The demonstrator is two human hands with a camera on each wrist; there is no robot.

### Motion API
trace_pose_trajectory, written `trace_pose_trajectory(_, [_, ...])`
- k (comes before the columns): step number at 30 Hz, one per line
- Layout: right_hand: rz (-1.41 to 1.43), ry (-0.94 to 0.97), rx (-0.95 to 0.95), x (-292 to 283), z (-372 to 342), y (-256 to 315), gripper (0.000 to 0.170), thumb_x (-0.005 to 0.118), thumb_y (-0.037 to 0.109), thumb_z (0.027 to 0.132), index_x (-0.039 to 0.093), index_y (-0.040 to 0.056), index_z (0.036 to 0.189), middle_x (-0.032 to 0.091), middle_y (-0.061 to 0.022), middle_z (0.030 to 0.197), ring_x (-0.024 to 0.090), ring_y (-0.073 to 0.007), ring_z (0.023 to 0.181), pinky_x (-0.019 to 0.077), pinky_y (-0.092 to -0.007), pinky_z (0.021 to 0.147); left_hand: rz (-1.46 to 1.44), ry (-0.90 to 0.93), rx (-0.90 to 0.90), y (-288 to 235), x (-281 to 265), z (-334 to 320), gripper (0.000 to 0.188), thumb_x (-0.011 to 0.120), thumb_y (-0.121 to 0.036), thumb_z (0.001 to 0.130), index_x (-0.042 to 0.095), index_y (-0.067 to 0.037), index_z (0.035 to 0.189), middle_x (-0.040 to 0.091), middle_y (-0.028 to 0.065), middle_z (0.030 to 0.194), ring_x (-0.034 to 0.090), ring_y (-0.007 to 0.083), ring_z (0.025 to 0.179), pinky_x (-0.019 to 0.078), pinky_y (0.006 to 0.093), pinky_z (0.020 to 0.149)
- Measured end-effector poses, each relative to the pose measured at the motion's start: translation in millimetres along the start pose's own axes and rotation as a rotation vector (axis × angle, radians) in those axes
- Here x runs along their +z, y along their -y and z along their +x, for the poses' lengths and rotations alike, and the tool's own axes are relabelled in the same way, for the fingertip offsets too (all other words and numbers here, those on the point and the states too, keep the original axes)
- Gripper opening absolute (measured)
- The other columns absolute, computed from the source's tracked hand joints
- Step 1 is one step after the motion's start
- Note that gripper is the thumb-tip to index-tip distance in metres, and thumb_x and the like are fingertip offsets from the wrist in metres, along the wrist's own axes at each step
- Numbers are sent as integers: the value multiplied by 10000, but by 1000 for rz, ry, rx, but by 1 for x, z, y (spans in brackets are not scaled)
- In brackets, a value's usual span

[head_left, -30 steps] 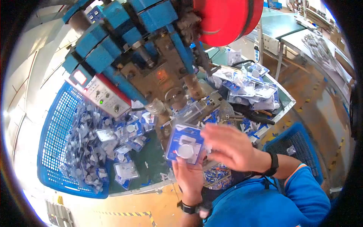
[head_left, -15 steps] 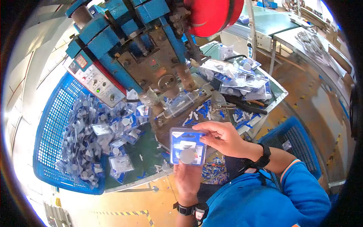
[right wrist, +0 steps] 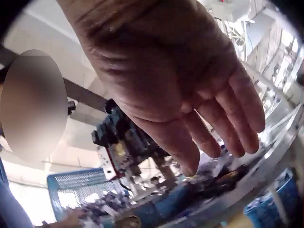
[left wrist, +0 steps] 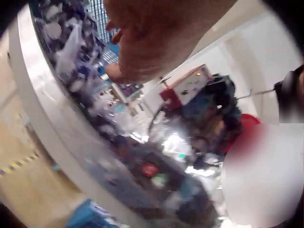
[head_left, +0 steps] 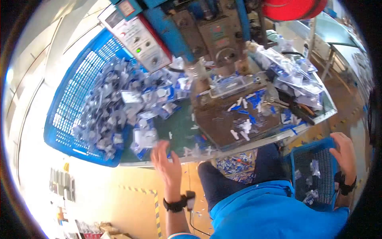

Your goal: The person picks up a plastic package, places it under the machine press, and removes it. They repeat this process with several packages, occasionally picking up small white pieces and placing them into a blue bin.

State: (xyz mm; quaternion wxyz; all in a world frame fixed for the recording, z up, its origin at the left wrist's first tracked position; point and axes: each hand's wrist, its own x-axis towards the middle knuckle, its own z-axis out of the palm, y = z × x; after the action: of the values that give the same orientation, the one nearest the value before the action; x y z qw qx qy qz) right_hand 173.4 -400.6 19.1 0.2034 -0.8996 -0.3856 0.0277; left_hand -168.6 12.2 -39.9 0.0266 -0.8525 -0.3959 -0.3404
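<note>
**Step in hand, by our judgement: a gap between pieces, nothing carried**

Room: we record a yellowish floor [head_left: 115, 203] with striped tape [head_left: 156, 211], to the front-left of the press [head_left: 221, 38]; a second table [head_left: 340, 34] stands behind and right of it.

Bench: one green-topped workbench [head_left: 181, 123], bearing the press.

Press: blue frame, worn metal face; control box [head_left: 137, 40] at its left, green light lit.

Baskets: one large blue basket [head_left: 63, 105], left of the press, heaped with packs [head_left: 119, 107]; one smaller basket [head_left: 308, 153], front-right of the press, below bench height, a few clear pieces inside.

Hands: left hand [head_left: 167, 165], front-left of the press, fingers parted and slightly bent, pinching nothing we can see. Right hand [head_left: 345, 153], well to the front-right of the press, fingers extended, palm bare.

Packs: the nearest pack [head_left: 144, 137] lies left of the press, just beside the left fingertips; touching or apart, we cannot tell. A further heap [head_left: 296, 81] sits right of the press.

Next move: we judge that it calls for pinching a pack by its edge, then steadying it with both hands.

Scraps: blue and white offcuts [head_left: 246, 128], at the foot of the press.
</note>
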Motion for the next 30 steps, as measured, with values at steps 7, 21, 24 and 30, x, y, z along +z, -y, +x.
trace_pose_trajectory(7, [92,101,-490,30,53,85,314,742,187,774,665,67,1053,665,-127,925,650,-309,886,527,-391,761,268,67,-22,103,28,43,381,505,-75,936,571,-110,1310,491,150,1414,434,310,1317,332,463,1096])
trace_pose_trajectory(21, [392,-315,-866,62,96,159,397,683,154,839,621,69,1222,607,-109,1206,643,-279,981,552,-360,784,-721,-13,701,-121,17,46,261,630,-75,854,698,-169,1088,678,108,1205,583,336,1210,400,473,1053])
trace_pose_trajectory(24, [198,-449,-1000,72,105,146,304,682,130,781,677,74,1080,620,-70,1127,648,-224,894,557,-328,726,-610,0,718,-132,22,54,293,629,-62,823,701,-161,1089,678,96,1201,567,334,1231,407,477,1030])
trace_pose_trajectory(30, [155,-554,-975,80,144,150,231,659,154,766,689,92,987,630,-21,1078,638,-182,890,532,-318,740,-451,31,469,-143,35,71,355,652,2,791,672,-44,1143,543,196,1372,474,401,1312,375,488,1051])
